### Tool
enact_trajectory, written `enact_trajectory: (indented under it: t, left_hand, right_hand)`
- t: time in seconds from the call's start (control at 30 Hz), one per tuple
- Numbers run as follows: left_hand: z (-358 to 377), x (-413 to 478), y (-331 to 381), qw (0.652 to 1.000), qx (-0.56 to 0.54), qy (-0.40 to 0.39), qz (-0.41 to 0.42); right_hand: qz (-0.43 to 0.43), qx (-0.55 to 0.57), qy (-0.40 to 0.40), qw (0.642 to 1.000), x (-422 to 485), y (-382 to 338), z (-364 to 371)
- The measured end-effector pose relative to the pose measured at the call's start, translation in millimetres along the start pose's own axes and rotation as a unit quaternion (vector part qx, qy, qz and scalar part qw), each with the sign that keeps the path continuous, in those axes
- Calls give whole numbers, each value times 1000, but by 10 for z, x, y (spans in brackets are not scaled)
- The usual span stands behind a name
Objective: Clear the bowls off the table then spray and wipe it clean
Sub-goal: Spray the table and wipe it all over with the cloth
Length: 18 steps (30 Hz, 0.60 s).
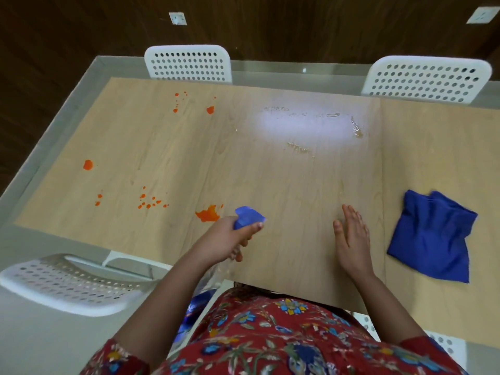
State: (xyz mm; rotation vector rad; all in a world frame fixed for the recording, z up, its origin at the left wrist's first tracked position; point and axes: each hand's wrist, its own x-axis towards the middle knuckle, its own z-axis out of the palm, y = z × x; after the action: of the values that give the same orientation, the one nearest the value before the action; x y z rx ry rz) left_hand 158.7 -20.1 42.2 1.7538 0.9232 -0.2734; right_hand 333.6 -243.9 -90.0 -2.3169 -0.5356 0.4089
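My left hand (230, 239) grips a clear spray bottle with a blue nozzle head (247, 216), held over the near edge of the wooden table (284, 185) and pointing away from me. My right hand (351, 239) is flat and open above the table, holding nothing. A crumpled blue cloth (430, 236) lies on the table to the right of that hand. Orange stains (208, 213) spatter the left half of the table, one just beyond the nozzle. Wet streaks (300, 148) glisten in the far middle. No bowls are in view.
Two white perforated chairs (189, 63) (427, 77) stand at the far side of the table. Another white chair (70, 282) sits at the near left. A grey border (54, 125) frames the tabletop, with dark wood floor beyond.
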Motion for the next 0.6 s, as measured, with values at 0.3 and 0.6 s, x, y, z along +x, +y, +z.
enact_trajectory:
  t: [0.3, 0.6]
  left_hand:
    - [-41, 234, 235, 996, -33, 71, 37]
    - [-843, 351, 150, 971, -43, 224, 80]
  right_hand:
    - [-9, 61, -10, 998, 1, -305, -24]
    - [-59, 50, -86, 993, 235, -878, 145]
